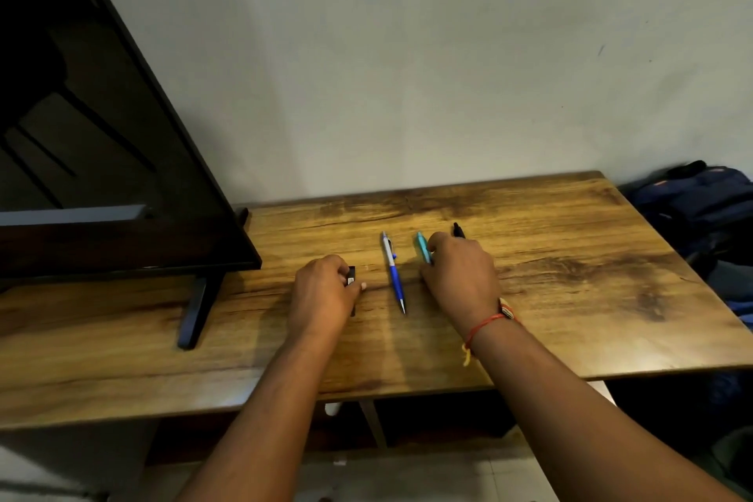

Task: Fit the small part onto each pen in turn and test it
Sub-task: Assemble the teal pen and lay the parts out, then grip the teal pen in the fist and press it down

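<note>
Standing at the far left of the wooden counter (570, 277) is a dark flat screen (102, 134), resting on a black foot (197, 310). The left hand (326, 291) lies on the counter to the right of that foot, fingers curled, and grips a small black part (351, 277) with a pale label. A dark end also shows below the hand; whether it belongs to the same item cannot be determined.

A blue and white pen (393, 273) lies free on the counter between the two hands, tip toward the near edge. A teal pen (421, 247) lies just beside it, its lower end hidden under the right hand (460, 275). This hand is palm down with fingers curled over the teal pen; a firm grip cannot be confirmed. A black pen (458, 231) protrudes beyond its knuckles. A red thread (485, 324) circles the right wrist. A dark blue bag (701, 204) sits past the counter's right edge.
</note>
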